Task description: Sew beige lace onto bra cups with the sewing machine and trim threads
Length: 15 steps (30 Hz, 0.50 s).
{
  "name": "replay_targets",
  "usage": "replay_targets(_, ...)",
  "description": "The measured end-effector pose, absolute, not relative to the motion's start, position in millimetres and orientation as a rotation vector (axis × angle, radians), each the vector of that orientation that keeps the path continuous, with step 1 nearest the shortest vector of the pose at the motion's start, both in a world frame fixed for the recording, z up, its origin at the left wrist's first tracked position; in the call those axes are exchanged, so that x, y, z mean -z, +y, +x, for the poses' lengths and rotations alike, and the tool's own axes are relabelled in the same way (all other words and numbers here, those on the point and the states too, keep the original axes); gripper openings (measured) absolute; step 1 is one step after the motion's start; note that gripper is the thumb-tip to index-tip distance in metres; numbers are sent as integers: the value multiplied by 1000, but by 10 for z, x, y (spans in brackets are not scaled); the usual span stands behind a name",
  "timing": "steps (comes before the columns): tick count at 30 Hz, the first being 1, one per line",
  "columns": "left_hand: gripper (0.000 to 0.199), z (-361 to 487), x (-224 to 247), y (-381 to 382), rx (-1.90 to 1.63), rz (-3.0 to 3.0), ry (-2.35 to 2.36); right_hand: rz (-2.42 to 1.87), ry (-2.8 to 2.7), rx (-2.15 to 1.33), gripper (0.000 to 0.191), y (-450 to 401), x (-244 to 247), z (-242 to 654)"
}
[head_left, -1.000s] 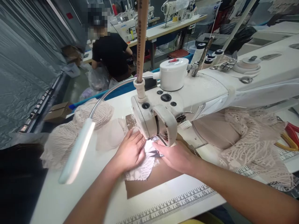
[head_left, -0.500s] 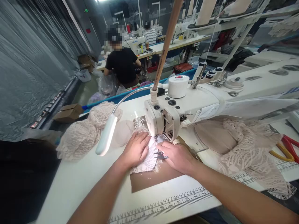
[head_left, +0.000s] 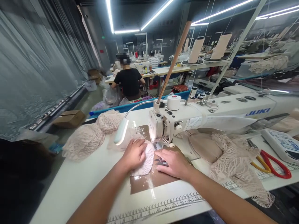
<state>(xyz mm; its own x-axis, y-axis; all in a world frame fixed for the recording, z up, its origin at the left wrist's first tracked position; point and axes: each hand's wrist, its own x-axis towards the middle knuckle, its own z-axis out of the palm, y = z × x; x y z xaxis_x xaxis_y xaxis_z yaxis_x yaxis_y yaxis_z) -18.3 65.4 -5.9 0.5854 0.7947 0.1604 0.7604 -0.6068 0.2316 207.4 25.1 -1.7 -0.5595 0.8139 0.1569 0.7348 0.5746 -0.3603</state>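
A pale lace piece (head_left: 149, 160) with a rounded edge lies left of the needle area of the white sewing machine (head_left: 156, 124). My left hand (head_left: 134, 155) rests flat on this lace, its fingers stretched toward the machine. Dark thread snips (head_left: 160, 161) sit under my right hand (head_left: 175, 163), their blades pointing left at the lace edge. That hand's fingers are curled partly round the snips, and its palm hides their handle. Both hands are over a brown sheet (head_left: 142, 186) on the white tabletop (head_left: 77, 183).
Lace cups (head_left: 84, 140) are piled at the left. A small lamp (head_left: 121, 132) bends over the work. More beige lace (head_left: 233, 158) and red-handled scissors (head_left: 277, 168) lie at the right. A ruler strip (head_left: 161, 208) runs along the front edge. A co-worker (head_left: 129, 81) sits ahead.
The view has tilted up, showing more ceiling lights and the room. The lace has turned so its curved edge faces right. My right hand has shifted slightly away from it, fingers more spread.
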Motion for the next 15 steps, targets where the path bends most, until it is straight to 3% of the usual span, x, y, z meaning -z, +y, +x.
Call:
replay_targets(8,30,-341,-150,507,-576,2536,1385,-1692,-2389,-58,35,346,42,2283)
replay_targets(15,30,130,-272,435,-1024,2011,1346,-1636,-2409,29,26,376,34,2311)
